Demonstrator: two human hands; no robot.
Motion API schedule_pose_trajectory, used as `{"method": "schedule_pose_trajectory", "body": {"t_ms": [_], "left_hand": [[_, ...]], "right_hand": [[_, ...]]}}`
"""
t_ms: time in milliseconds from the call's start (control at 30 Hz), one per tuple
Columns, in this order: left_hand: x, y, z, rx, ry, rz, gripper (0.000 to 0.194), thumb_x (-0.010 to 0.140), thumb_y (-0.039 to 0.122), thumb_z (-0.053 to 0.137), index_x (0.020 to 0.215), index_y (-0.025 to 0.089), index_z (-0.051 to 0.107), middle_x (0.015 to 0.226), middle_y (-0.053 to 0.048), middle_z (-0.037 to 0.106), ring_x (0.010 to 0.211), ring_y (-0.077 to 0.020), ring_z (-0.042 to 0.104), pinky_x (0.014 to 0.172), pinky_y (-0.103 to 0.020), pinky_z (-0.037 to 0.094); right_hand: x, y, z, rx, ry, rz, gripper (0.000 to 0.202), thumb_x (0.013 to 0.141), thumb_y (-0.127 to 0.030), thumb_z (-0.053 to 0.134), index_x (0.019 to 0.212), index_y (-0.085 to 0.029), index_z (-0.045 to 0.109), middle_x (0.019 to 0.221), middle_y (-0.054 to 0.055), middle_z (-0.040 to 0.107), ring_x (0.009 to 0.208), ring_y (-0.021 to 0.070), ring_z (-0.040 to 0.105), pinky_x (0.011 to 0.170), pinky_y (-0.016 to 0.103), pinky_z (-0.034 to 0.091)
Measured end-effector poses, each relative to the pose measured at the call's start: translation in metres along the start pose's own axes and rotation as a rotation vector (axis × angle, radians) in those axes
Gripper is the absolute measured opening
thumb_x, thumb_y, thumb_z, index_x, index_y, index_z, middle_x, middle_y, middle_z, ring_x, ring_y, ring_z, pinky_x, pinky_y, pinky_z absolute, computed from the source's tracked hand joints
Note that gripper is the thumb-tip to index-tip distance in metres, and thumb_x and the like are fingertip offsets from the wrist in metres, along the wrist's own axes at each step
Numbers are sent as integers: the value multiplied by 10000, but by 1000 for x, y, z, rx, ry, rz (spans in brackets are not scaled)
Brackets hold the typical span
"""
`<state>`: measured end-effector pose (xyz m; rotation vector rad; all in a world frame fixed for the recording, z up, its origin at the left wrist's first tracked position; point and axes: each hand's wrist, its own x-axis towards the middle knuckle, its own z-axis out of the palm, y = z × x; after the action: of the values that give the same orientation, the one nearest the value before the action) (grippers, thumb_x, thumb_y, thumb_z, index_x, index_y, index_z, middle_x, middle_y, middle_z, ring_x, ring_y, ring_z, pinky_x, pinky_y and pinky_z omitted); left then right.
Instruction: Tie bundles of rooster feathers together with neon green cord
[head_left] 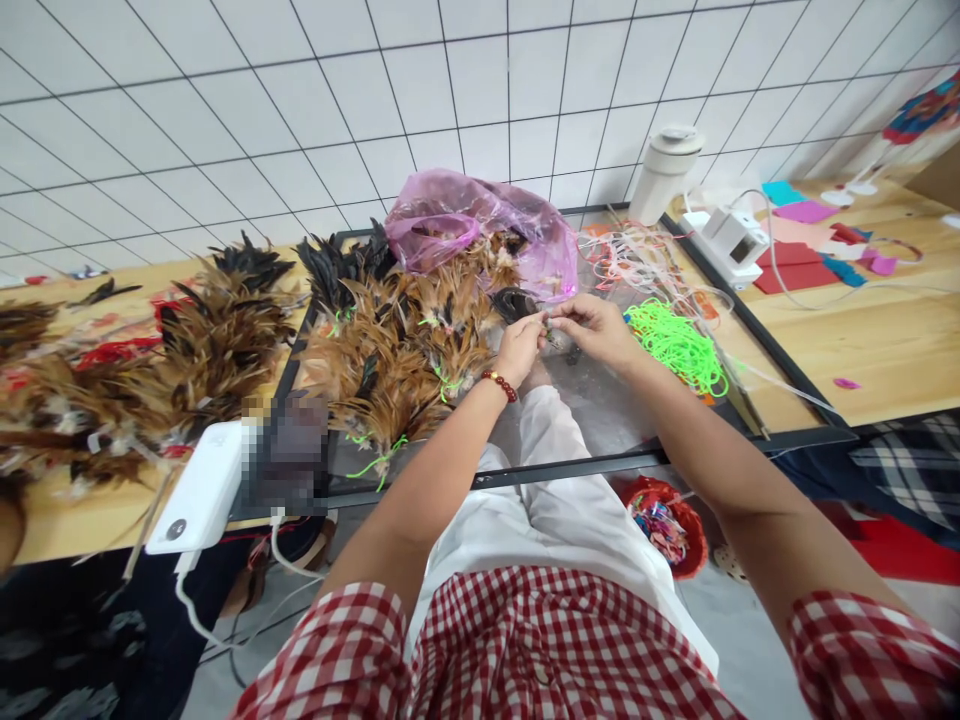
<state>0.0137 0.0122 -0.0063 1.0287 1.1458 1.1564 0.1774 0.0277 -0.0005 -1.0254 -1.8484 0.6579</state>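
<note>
Head view: your left hand (pixel 523 350) and right hand (pixel 596 328) pinch closed, fingertips together; the left seems to grip dark feathers (pixel 513 303), slanting away leftward, nearer it; your right's hold is unclear; beyond, a purple bag (pixel 431 212) contains brown feathers (pixel 501 255)

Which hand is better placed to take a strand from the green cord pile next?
Probably the right hand: it is nearer the green cord pile, which lies on that side. The left hand is farther away, closer to the brown feathers.
</note>
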Motion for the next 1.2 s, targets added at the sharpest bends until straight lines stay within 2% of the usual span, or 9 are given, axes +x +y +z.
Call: {"method": "schedule_pose_trajectory", "body": {"t_ms": [133,233,367,467,567,767,933,1067,1200], "left_hand": [[-2,1,-1,79,-37,70,241,889,104,516,866,137,754,586,32,531,570,-96,473,598,-227,380],[-2,0,-1,91,-43,60,237,895,127,542,975,127,766,611,30,571,588,-100,509,625,-229,417],[-3,-1,3,-49,-80,37,446,748,-24,589,1149,114,730,788,13,688,711,-89,635,757,-226,515],[-3,0,6,-118,-21,25,455,710,-73,600,1101,122,727,807,17,703,731,-82,675,813,-242,561],[-3,1,6,-153,38,-10,306,749,-43,656,1003,110,731,747,13,710,656,-73,668,752,-240,574],[-7,8,1,-159,52,-25,67,796,137,783,844,129,736,739,-18,756,585,-71,660,588,-198,518],[-10,10,-1,-214,-3,19,88,844,200,764,832,146,695,865,-30,784,588,-73,675,534,-197,485],[-11,11,0,-185,-48,1,99,855,205,758,872,152,676,728,10,725,539,-73,650,499,-187,456],[-10,10,2,-71,24,-25,65,848,152,742,818,136,687,605,36,644,481,-47,563,487,-175,420]], "right_hand": [[-2,-6,2,16,-54,-38,198,809,-379,757,917,-223,816,878,67,768,756,199,633,745,357,508],[-2,-4,6,14,-46,-14,136,791,-334,744,830,-216,799,797,53,744,710,181,609,736,348,494],[1,2,9,172,29,146,193,767,-383,763,732,-202,702,716,22,691,651,147,576,675,312,482],[4,5,9,361,85,267,359,710,-505,827,738,-204,633,651,-14,618,588,113,522,609,277,456],[6,5,7,450,109,317,478,637,-592,879,761,-206,628,617,-24,603,563,105,514,586,266,455],[5,0,4,517,69,317,571,602,-692,868,807,-230,604,739,19,713,613,132,599,605,286,516],[6,3,7,486,84,392,581,542,-662,910,759,-218,605,623,-5,652,524,111,538,527,271,468],[7,7,5,484,81,469,587,488,-635,943,722,-214,609,550,-20,595,513,121,527,510,269,439],[7,6,-4,420,100,332,471,608,-558,912,699,-208,611,586,-31,555,556,104,475,560,267,406]]}}
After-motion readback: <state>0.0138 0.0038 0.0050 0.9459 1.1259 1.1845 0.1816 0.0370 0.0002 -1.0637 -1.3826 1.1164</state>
